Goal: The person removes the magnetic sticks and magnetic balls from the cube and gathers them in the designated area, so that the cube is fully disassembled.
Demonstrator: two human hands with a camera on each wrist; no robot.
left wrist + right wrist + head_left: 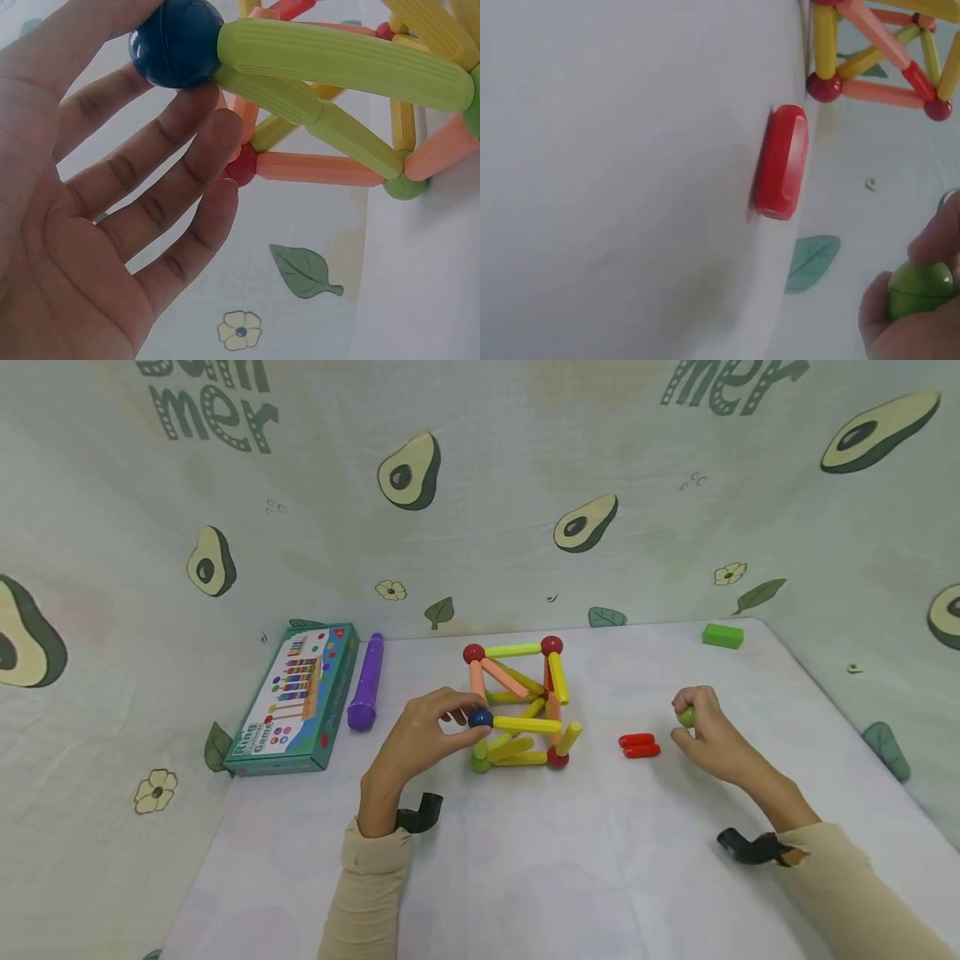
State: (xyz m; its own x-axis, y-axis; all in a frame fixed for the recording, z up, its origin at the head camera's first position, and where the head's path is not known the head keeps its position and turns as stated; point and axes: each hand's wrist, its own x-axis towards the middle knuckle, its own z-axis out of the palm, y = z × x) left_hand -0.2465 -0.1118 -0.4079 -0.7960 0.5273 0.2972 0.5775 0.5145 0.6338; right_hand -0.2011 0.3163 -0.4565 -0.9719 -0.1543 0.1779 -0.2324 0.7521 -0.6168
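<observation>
A frame of magnetic building sticks and balls stands mid-table, with red balls (552, 646) at its back corners. At its near left, my left hand (420, 731) pinches a dark blue ball (481, 718) between thumb and fingers. A yellow stick (527, 725) runs right from that ball; in the left wrist view a yellow-green stick (345, 64) meets it too. My right hand (716, 747), off to the right above the table, holds a green ball (921, 289) in curled fingers. Between that hand and the frame lie two short red sticks (640, 751).
A teal game box (292, 702) lies at the left, with a purple microphone-shaped thing (367, 685) beside it. Toward the back right is a green block (723, 636). Behind the table hangs a cloth (495, 568) printed with avocados.
</observation>
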